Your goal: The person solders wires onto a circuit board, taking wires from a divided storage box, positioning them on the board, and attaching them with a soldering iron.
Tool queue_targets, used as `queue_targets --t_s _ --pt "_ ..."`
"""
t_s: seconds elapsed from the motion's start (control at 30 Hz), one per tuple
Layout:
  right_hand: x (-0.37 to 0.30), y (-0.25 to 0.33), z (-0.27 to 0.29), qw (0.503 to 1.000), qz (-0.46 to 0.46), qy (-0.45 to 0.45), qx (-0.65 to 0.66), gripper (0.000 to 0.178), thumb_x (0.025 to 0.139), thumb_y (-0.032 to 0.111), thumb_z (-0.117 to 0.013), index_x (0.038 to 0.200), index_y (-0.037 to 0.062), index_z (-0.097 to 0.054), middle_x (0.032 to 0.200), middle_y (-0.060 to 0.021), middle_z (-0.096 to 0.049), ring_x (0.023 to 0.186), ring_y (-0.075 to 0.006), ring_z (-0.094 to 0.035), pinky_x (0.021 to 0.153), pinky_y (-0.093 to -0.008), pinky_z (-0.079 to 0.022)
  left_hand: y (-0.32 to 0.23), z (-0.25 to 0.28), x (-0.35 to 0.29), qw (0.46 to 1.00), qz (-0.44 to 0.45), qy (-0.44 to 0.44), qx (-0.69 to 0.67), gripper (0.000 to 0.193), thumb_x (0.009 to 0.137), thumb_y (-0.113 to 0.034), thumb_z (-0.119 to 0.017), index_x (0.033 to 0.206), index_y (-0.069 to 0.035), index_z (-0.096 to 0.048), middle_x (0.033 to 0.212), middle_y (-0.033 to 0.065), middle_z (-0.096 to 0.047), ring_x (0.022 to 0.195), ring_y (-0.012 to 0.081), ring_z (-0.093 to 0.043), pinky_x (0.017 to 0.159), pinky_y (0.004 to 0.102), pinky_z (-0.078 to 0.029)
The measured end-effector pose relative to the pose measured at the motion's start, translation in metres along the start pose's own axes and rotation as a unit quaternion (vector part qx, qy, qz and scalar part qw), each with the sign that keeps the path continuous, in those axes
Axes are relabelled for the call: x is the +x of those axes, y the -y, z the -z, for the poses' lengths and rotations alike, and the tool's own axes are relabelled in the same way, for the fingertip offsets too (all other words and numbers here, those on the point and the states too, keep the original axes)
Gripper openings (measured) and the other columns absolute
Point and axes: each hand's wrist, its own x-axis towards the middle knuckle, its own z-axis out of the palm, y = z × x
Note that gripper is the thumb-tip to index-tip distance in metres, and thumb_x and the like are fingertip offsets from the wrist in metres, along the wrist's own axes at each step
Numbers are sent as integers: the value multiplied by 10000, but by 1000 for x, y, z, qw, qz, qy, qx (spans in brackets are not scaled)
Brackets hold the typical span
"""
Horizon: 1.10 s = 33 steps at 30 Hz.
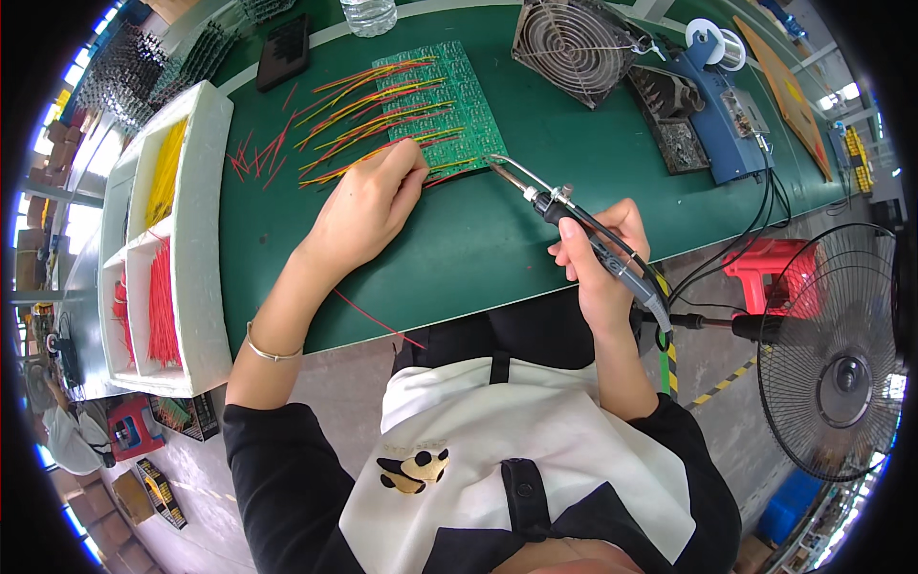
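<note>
A green circuit board [473,110] lies on the table, with rows of red and yellow wires [368,120] fanning out to its left. At the board's near edge my left hand [378,201] is closed, fingertips pinched on a thin red wire [445,178] that runs to the board; the fingers partly hide it. My right hand [602,253] grips a soldering iron [598,247] with a thin metal feed tube alongside its tip. The iron's tip is at the board's near right corner; whether it touches cannot be made out. A single red wire [378,318] lies by the table's front edge.
At left stands a white divided box [212,239] with yellow and red wires. Loose red wires [258,158] lie beside it. Behind are a black tray [284,53], a clear bottle [369,14], a grille fan [569,48] and a blue solder station [712,115]. A floor fan [846,378] stands right.
</note>
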Motion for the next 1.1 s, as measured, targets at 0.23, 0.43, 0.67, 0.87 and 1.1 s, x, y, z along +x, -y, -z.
queue_targets --t_s 0.23,0.43,0.67,0.87,1.1 --pt "1 4 -5 999 9 7 -36 237 826 53 -637 787 45 -404 575 -65 -550 441 -56 -486 504 -224 -501 -1 1 -1 1000 8 4 -5 53 852 20 -502 828 25 -456 733 143 -538 625 279 -512 584 332 -424" --pt "0 6 -5 999 -5 14 -48 241 818 63 -652 792 46 -413 593 -71 -572 454 -62 -519 462 -194 -465 -1 1 -1 1000 10 4 -4 59 847 26 -504 823 24 -450 729 142 -532 621 278 -508 581 329 -421" --pt "-1 3 -5 999 3 14 -45 241 819 61 -650 790 46 -411 592 -71 -570 453 -64 -515 476 -205 -479 0 1 -2 1000 6 2 3 63 851 25 -504 826 26 -447 730 142 -526 620 279 -504 587 329 -423" --pt "-2 2 -5 999 8 1 -36 235 824 57 -637 785 43 -406 578 -69 -557 445 -63 -498 532 -247 -520 -1 0 -2 1000 2 -14 -3 80 824 26 -522 812 11 -444 694 175 -510 634 362 -516 579 404 -407" --pt "-3 -1 -2 1000 -2 5 -13 262 801 101 -687 809 38 -433 655 -79 -603 523 -63 -556 424 -175 -415 -1 -3 -3 1000 5 -14 -6 85 823 25 -525 806 10 -443 692 175 -509 634 361 -521 578 404 -409"
